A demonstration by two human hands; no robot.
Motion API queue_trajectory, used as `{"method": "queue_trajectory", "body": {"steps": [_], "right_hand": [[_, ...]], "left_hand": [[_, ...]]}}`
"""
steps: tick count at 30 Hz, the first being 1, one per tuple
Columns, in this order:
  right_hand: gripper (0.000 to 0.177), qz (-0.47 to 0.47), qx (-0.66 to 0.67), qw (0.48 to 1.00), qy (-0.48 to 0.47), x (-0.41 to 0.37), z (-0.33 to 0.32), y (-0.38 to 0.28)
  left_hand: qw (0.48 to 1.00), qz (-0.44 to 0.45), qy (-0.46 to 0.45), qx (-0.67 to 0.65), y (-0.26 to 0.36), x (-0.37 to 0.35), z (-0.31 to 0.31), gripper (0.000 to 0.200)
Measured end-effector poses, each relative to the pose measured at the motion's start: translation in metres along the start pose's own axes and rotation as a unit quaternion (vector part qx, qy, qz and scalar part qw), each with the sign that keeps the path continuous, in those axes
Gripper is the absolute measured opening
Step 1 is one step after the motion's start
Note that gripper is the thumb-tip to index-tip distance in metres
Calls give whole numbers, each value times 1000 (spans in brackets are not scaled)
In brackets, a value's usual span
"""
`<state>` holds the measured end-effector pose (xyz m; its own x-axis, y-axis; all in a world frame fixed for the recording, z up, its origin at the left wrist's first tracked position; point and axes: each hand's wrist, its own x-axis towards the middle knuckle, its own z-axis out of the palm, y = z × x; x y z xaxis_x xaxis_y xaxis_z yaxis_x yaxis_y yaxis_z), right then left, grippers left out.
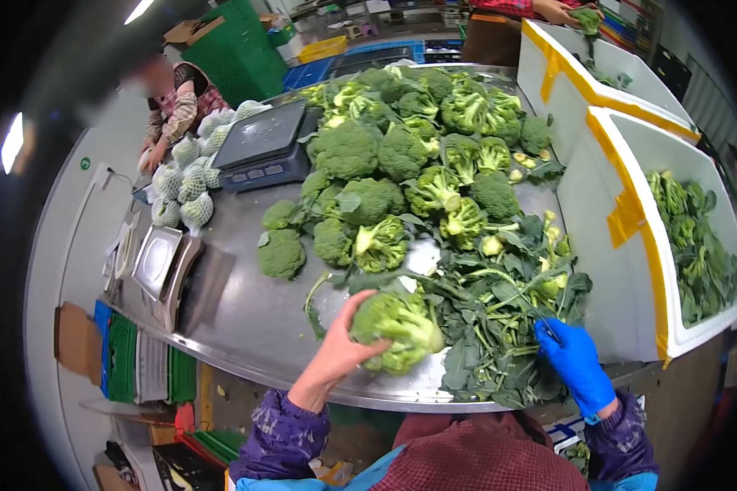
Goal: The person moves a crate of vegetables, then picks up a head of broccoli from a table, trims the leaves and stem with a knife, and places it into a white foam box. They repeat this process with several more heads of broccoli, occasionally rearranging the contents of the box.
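My bare left hand (340, 348) grips a broccoli head (397, 327) just above the near edge of the steel table (246, 319). In a blue glove, my right hand (573, 360) is closed around a thin dark tool that looks like a knife, resting on a heap of cut leaves and stems (499, 319). Beyond that heap a large pile of broccoli heads (409, 155) covers the middle and far side of the table.
A digital scale (262, 143) stands at the far left of the table, beside netted broccoli (184, 184) handled by another person (180, 102). Metal trays (155, 262) lie at the left edge. White foam boxes (630, 213) with greens stand on the right; someone else's hands (561, 12) reach into the far box.
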<state>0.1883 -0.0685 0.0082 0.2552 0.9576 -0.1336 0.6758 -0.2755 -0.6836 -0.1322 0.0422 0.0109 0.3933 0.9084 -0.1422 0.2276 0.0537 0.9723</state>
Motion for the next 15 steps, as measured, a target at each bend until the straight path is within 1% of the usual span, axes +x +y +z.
{"method": "queue_trajectory", "body": {"steps": [1,2,3,4,6,7,8,10,11,13,14,15], "right_hand": [[23,-6,0,1000,0,-2,3,3],[23,27,38,999,-23,-5,5,10],[24,60,75,994,-46,-8,7,16],[24,56,75,995,-46,-12,7,20],[26,93,181,978,-46,-20,6,27],[25,118,220,968,-33,-22,7,33],[25,116,219,968,-30,-24,6,34],[25,142,202,968,-43,-29,0,34],[25,140,202,968,-43,-31,-2,34],[22,154,176,969,-75,-34,-3,34],[22,152,176,970,-77,-37,-1,37],[22,158,180,967,-82,-40,0,43]], "left_hand": [[989,-59,25,-133,-6,5,-9,70],[989,-55,28,-133,-13,11,-22,70],[976,-61,69,-200,-21,18,-39,70],[956,-68,108,-266,-25,21,-54,70],[949,-103,193,-225,2,26,-75,70],[955,-79,214,-191,-2,33,-89,71],[944,-83,266,-178,11,36,-92,74],[931,-47,287,-221,10,46,-110,78],[931,-45,288,-222,2,51,-114,78],[902,55,298,-309,-12,59,-121,74],[901,56,300,-308,-13,59,-121,74],[915,54,299,-267,-13,60,-117,71]]}}
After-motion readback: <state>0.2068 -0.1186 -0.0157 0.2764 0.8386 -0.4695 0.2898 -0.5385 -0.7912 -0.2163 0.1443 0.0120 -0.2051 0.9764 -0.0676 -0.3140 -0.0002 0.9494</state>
